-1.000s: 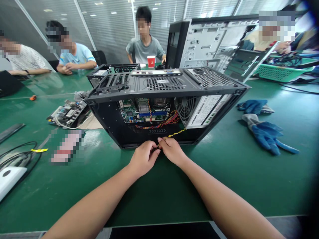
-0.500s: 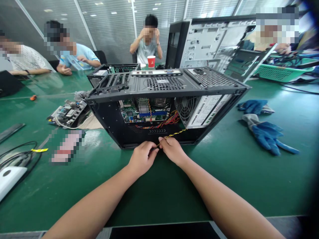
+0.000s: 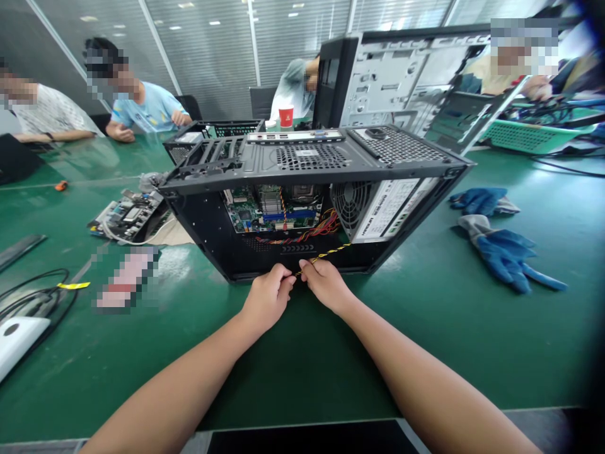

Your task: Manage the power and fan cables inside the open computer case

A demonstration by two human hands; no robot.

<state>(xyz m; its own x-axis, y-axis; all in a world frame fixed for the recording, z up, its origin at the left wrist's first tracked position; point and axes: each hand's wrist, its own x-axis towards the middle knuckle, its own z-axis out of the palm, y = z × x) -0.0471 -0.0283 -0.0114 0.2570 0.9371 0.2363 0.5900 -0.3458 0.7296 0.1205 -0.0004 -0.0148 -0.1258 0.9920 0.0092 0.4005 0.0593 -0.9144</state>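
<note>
Directly before me an open black computer case (image 3: 293, 180) lies with its side opening facing me. Inside it are a motherboard (image 3: 271, 221), a power supply (image 3: 390, 211) with a fan, and a bundle of coloured wires (image 3: 307, 236). A twisted yellow-and-black cable (image 3: 333, 252) runs from beside the power supply to the case's near lower edge. There my right hand (image 3: 326, 284) pinches it. Just left of that, my left hand (image 3: 268, 295) has its fingers closed on the cable's end, which they mostly hide. A short stretch of cable shows between the two hands.
Blue gloves (image 3: 501, 249) lie to the right. A loose circuit board (image 3: 130, 214), a blurred-out pink item (image 3: 126, 277) and black cables (image 3: 42, 302) are on the left. Behind stand another case (image 3: 392, 82), a red cup (image 3: 286, 117) and a green basket (image 3: 534, 135). Several people sit around the table.
My left hand's fingers have closed more tightly at the cable's end; my right hand has barely moved. The person across the table has leaned over to the right, partly behind the standing case.
</note>
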